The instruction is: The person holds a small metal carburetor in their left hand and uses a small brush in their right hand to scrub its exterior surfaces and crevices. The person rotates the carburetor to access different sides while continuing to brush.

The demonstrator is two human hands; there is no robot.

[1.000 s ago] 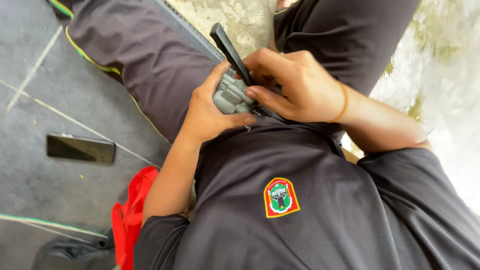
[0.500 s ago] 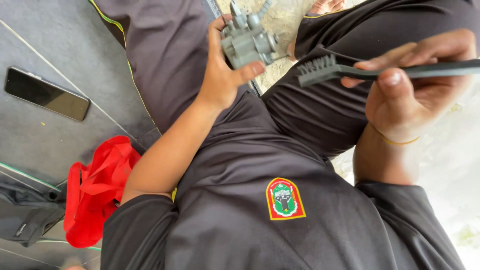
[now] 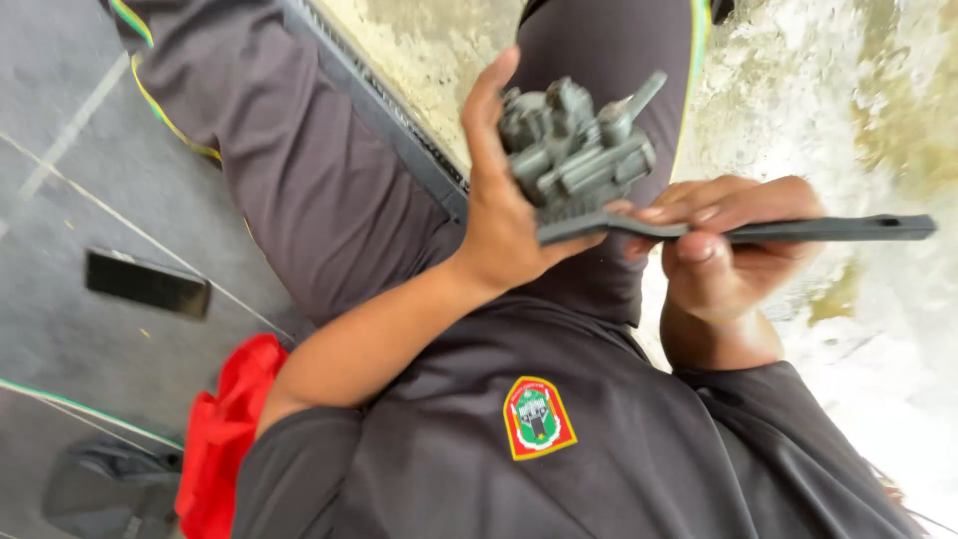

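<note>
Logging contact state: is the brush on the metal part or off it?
On: the brush head touches the underside of the grey metal part, held in the left hand.

Dark short-sleeved shirt (image 3: 639,469) with red-green chest badge (image 3: 538,416); dark trousers (image 3: 299,170) with yellow-green piping.

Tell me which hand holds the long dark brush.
The right hand grips the brush by its handle; the left hand holds the grey metal part instead.

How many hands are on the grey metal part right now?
1. The left hand grips the grey metal part. The right hand holds a dark brush, whose head end sits against the part's underside.
</note>
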